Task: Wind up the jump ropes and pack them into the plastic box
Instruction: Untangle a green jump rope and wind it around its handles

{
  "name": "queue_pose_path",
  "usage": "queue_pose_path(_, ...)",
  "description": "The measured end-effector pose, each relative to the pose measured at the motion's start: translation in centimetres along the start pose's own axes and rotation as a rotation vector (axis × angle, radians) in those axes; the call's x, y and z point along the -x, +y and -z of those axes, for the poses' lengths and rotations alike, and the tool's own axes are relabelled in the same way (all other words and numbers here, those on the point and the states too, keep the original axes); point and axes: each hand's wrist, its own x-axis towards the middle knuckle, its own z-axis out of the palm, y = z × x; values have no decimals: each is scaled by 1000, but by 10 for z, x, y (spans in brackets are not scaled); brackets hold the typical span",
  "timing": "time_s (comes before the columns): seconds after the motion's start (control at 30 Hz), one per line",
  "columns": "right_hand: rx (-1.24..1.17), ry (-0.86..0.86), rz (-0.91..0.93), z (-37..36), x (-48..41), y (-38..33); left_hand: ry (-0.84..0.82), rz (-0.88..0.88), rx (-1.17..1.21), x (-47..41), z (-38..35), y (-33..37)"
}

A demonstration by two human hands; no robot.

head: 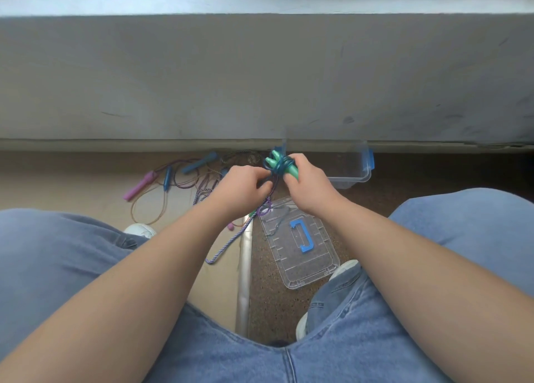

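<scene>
My right hand [306,183] grips a jump rope with green handles [277,160], its dark blue cord coiled round the two handles. My left hand [242,186] is curled next to it and pinches the cord just below the coil. The clear plastic box [354,165] with blue latches stands open on the floor behind my right hand. Its clear lid [300,244] with a blue handle lies flat in front of it. More jump ropes [173,177] with pink and blue handles lie tangled on the floor to the left.
A purple-and-white braided rope [228,244] trails toward me between my knees. A metal floor strip [244,272] runs from front to back. A grey wall base [260,79] closes off the far side. My jeans-clad legs and white shoes frame the floor area.
</scene>
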Motion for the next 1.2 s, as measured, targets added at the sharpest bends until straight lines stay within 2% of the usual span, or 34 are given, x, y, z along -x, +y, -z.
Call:
queue_pose_path(0.1, 303, -102, 100, -1, 2, 3, -25, -173, -261, -4, 16, -1)
queue_pose_path(0.23, 454, -341, 266, -2, 7, 0, -23, -328, -208, -9, 33, -2)
queue_pose_path(0.3, 452, -443, 328, 1, 11, -5, -9, -340, -107, -8, 31, -5)
queue_pose_path(0.37, 361, -494, 377, 3, 14, -8, 12, -228, 62, -8, 22, -9)
queue_pose_path(0.43, 211, -497, 387, 5, 16, -9, 23, -28, 355, -11, 15, -16)
queue_pose_path(0.5, 55, -459, 373, 4, 16, -10, 1, 140, 623, -11, 13, -25)
queue_pose_path(0.6, -189, -366, 311, 1, 13, -12, -71, 251, 859, -6, 9, -27)
queue_pose_path(0.67, -291, -247, 251, 0, 11, -12, -24, 297, 746, -7, 4, -19)
queue_pose_path(0.77, -282, -143, 173, -1, 7, -12, 81, 292, 633, -9, -3, -8)
queue_pose_path(0.87, -356, -23, 79, -2, 1, -10, 32, 268, 653, -5, -7, -6)
queue_pose_path(0.93, -331, 74, -32, 1, -6, -6, -20, 188, 522, 0, -9, -5)
queue_pose_path(1.07, 175, 28, -17, 12, -5, 5, -67, -118, 90, 3, -4, 1)
queue_pose_path(1.13, 327, -23, 21, 9, -2, 5, -25, -240, -87, 1, 0, -1)
queue_pose_path(1.2, 460, -116, 74, 2, 1, 3, 63, -270, -165, -3, 6, -5)
